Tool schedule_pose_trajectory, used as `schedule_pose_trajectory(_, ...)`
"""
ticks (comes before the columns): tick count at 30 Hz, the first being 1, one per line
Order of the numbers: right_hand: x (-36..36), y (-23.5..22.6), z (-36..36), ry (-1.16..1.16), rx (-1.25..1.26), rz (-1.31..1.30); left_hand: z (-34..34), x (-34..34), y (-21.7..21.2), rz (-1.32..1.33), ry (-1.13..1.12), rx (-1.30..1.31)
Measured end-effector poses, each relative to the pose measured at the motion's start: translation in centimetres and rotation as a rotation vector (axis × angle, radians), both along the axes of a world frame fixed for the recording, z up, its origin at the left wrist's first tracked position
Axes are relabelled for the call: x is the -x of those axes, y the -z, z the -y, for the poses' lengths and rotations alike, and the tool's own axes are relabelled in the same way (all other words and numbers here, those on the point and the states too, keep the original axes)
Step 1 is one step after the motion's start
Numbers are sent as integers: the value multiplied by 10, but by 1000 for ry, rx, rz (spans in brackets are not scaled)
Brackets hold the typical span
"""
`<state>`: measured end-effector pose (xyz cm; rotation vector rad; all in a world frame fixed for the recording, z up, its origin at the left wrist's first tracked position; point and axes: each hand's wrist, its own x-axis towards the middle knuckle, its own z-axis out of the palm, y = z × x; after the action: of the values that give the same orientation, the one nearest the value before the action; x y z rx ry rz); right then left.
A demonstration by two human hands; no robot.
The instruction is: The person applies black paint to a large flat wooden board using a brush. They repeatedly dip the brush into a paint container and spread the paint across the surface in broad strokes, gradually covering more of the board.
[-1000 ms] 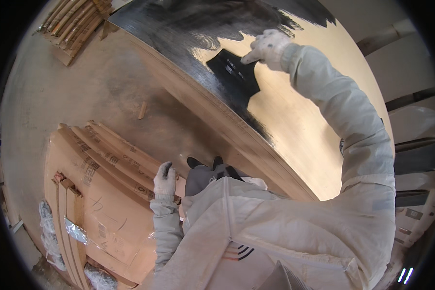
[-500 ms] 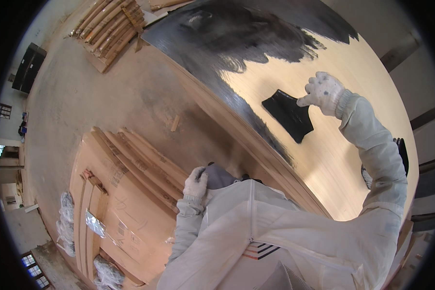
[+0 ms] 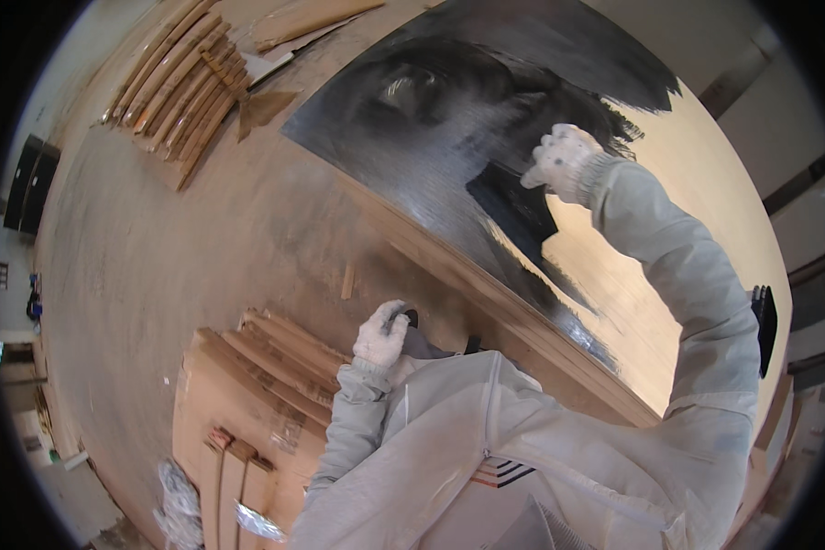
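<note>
Floor: dusty concrete floor (image 3: pixel 183 247) with stacked wooden strips (image 3: pixel 179 87) at upper left and flattened cardboard (image 3: pixel 238 412) at lower left.
Board: large pale wooden board (image 3: pixel 687 211) lying flat at upper right; its far-left part is coated black, the near-right part bare.
Right hand: white-gloved right hand (image 3: pixel 564 163), arm stretched out, closed on the top edge of a flat black pad (image 3: pixel 513 209).
Pad position: pressed flat on the board at the border of the black and bare areas.
Pad axis: long axis runs from upper left to lower right; the free edge points toward the person.
Left hand: white-gloved left hand (image 3: pixel 382 335), close to the body, fingers curled around a small dark object (image 3: pixel 411 318); its kind cannot be told.
Clothing: white coverall sleeves.
</note>
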<state>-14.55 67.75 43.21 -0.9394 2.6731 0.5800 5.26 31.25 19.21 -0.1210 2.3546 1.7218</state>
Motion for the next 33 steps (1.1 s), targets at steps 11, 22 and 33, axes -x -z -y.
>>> schedule_pose_trajectory(11, -64, 39, -53, 923, 869, -222, -14, 121, -128, -522, 494, 84)
schedule_pose_trajectory(22, -167, 117, 153, 1482, 2560, 231, -79, 109, -185, -404, 817, 447)
schedule_pose_trajectory(33, -239, 78, 117, 1051, 2341, 797, -81, 154, -187, -316, 854, 1263)
